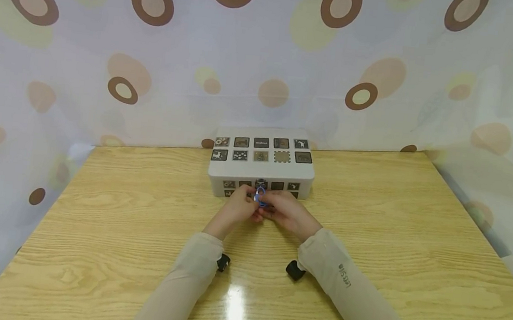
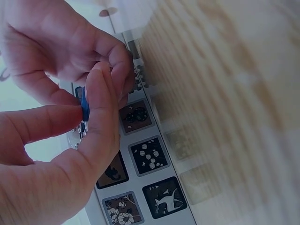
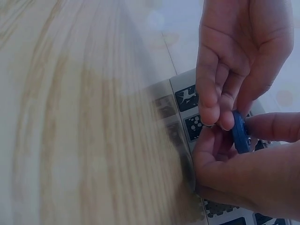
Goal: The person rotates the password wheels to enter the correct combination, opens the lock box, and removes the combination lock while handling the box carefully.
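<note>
A white metal box (image 1: 260, 170) with dark picture squares stands at the back of the table, its lid down. At the latch (image 1: 261, 182) on its front is a small blue thing (image 3: 241, 133), looped in the head view and flat-edged in the wrist views; its exact kind is unclear. My left hand (image 1: 238, 205) pinches it from the left between thumb and finger, as the left wrist view shows. From the right, my right hand (image 1: 288, 213) pinches it too, its other fingers curled below. Fingers of both hands meet and partly hide the blue thing.
The wooden table (image 1: 136, 231) extends around the box on both sides and in front. Behind it hangs a white curtain (image 1: 249, 50) with brown and yellow circles, close to the box's rear. Dark wrist cameras (image 1: 295, 270) sit under both sleeves.
</note>
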Tool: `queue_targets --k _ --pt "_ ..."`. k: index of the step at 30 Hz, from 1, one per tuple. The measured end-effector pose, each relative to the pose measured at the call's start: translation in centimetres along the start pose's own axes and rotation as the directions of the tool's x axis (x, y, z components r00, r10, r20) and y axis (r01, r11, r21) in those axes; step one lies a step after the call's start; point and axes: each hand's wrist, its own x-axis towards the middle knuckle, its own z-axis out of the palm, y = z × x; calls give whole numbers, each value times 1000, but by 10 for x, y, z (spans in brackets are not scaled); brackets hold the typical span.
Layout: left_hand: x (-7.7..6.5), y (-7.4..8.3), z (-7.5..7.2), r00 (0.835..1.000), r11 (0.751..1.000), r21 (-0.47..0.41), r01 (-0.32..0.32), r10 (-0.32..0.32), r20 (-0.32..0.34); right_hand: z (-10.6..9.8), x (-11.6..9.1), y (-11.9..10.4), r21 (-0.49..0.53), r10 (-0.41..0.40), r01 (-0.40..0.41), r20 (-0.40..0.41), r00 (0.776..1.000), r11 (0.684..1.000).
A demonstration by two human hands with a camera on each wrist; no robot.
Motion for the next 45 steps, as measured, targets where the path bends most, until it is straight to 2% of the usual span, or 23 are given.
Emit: queue_targets --k 6,17,32,40,45 --pt "0 -1 0 1000 1000 4 -4 4 0 0 1 1 17 -9 9 -3 1000 1000" --pt "1 -1 0 1000 1000 29 1 -1 -5 0 3 2 49 46 -43 -47 998 998" --pt "0 2 0 1000 1000 25 17 -17 0 -2 2 2 13 -6 6 10 1000 1000" --pt "-1 2 0 1000 999 45 20 -20 -4 -2 3 2 81 23 -18 -55 998 997" --pt "0 2 0 1000 999 34 23 -23 -7 -4 3 0 84 37 -33 -44 998 996"
